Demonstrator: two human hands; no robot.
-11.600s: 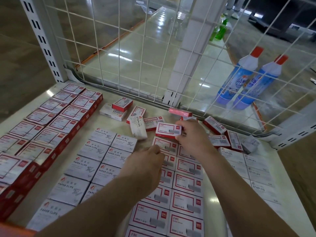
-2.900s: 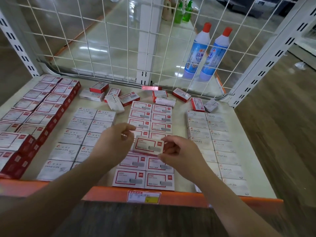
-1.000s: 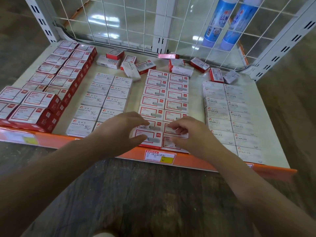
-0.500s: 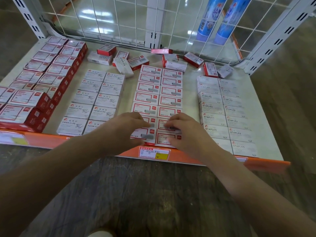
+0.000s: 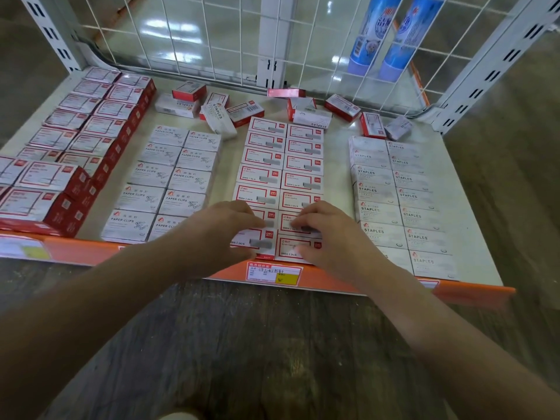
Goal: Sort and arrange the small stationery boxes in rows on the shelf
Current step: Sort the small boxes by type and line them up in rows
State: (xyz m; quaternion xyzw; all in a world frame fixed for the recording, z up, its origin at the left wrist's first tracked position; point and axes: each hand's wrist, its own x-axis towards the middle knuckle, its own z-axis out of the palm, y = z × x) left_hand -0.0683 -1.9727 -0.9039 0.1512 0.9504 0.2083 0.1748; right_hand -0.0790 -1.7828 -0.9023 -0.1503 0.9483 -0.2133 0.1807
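Two rows of red-bordered staple boxes point(image 5: 283, 165) run down the middle of the white shelf point(image 5: 339, 165). My left hand point(image 5: 224, 234) pinches the front-left box point(image 5: 257, 242) of these rows, fingers on top and thumb at its front edge. My right hand point(image 5: 328, 234) rests its fingertips on the front-right boxes point(image 5: 298, 247) beside it. White paper-clip boxes point(image 5: 157, 174) form two rows to the left, and white STAPLES boxes point(image 5: 397, 195) form two rows to the right. Red boxes point(image 5: 91, 128) are stacked at the far left.
Several loose boxes point(image 5: 218, 116) lie jumbled along the back of the shelf, some on edge point(image 5: 342, 107). A white wire mesh point(image 5: 212, 40) closes the back; two blue bottles point(image 5: 372, 34) stand behind it. An orange front lip carries a price label point(image 5: 274, 272).
A box picked from the back was carried forward in both hands and set at the front-left of the middle rows. Over the last half second both hands have stayed on the front boxes.
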